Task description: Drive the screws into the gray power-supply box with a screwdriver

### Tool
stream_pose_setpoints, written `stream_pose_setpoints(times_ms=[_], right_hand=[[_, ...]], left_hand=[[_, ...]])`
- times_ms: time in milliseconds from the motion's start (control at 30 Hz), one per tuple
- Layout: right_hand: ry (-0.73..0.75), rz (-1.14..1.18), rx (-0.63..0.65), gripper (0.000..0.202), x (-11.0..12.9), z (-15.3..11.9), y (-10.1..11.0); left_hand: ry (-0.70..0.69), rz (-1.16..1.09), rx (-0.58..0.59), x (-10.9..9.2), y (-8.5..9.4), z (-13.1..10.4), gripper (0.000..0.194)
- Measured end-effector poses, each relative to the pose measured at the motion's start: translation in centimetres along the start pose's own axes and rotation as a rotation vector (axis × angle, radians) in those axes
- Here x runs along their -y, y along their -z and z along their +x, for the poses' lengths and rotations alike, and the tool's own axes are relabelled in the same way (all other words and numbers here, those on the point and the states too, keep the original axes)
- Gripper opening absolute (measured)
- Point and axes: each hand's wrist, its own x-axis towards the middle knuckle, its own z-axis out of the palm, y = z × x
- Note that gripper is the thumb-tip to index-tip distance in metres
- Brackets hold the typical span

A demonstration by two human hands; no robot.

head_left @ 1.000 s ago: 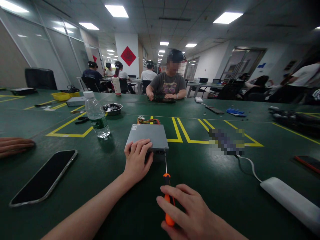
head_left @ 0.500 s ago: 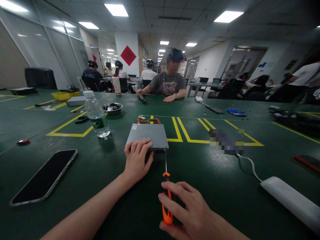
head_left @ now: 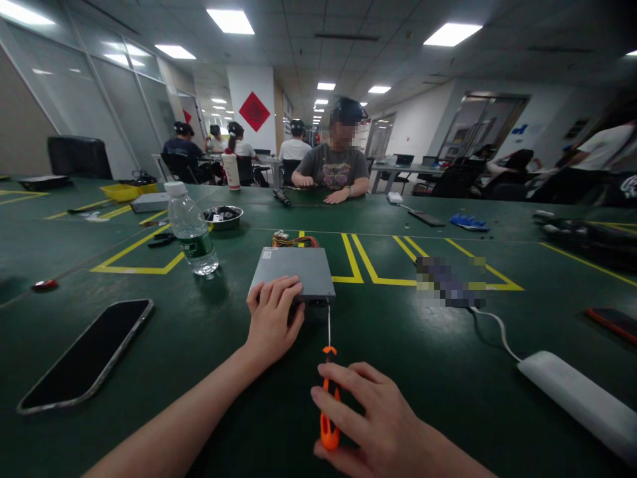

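A grey metal box [head_left: 298,265] with a bundle of coloured wires [head_left: 298,241] at its far side lies on the green table. My left hand [head_left: 273,315] rests on the box's near left corner, fingers on top and thumb against the near face, holding it. In my right hand [head_left: 365,411] is an orange and black screwdriver [head_left: 329,425], gripped by the handle between fingers and thumb. Its shaft points away from me, and the tip meets the near face of the box at its right end. Any screw at the tip is too small to make out.
Left of the box stand a water bottle [head_left: 193,232] and a metal bowl [head_left: 222,217] of small dark parts. A phone [head_left: 87,355] lies at the near left, a white power strip [head_left: 577,398] at the near right. Across the table sits a person [head_left: 338,166].
The screwdriver handle has turned slightly and shifted a little left with my right hand. Across the table, the person's hand has left the dark tool. My left hand and the box hold their place.
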Motion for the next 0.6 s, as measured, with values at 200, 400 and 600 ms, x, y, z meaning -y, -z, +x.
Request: stream_pose_setpoints(times_ms=[200,400,600], right_hand=[[-0.062,0.049,-0.119,0.034,-0.17,-0.44,-0.29],[-0.020,0.014,-0.002,0.033,0.04,0.01,0.45],[-0.026,0.012,-0.132,0.034,0.02,-0.30,-0.25]], left_hand=[[-0.005,0.005,-0.002,-0.01,0.07,0.01,0.027],[-0.003,0.010,0.002,-0.04,0.18,0.02,0.027],[0.002,0.005,0.007,-0.03,0.22,-0.02,0.028]])
